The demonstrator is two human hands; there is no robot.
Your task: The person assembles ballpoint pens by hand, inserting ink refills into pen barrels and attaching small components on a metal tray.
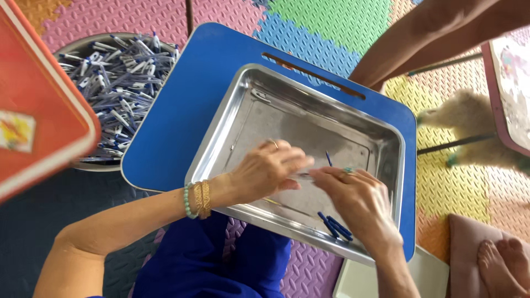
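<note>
My left hand [265, 171] and my right hand [356, 198] meet over a shiny metal tray [265, 94] that rests on a blue lap table [187, 94]. Between their fingertips they hold a thin clear pen [303, 175]; a blue refill tip [329, 159] sticks up just beyond the fingers. The left wrist wears a green bead bracelet and a gold one. A few blue pen caps [335, 226] lie in the tray's near right corner, beside my right hand.
A round basin [77, 163] full of several clear and blue pens sits at the left. An orange table edge [49, 110] juts in at far left. Another person's arm [436, 33] and bare feet [505, 265] show at right, by a furry animal [475, 127]. Coloured foam mats cover the floor.
</note>
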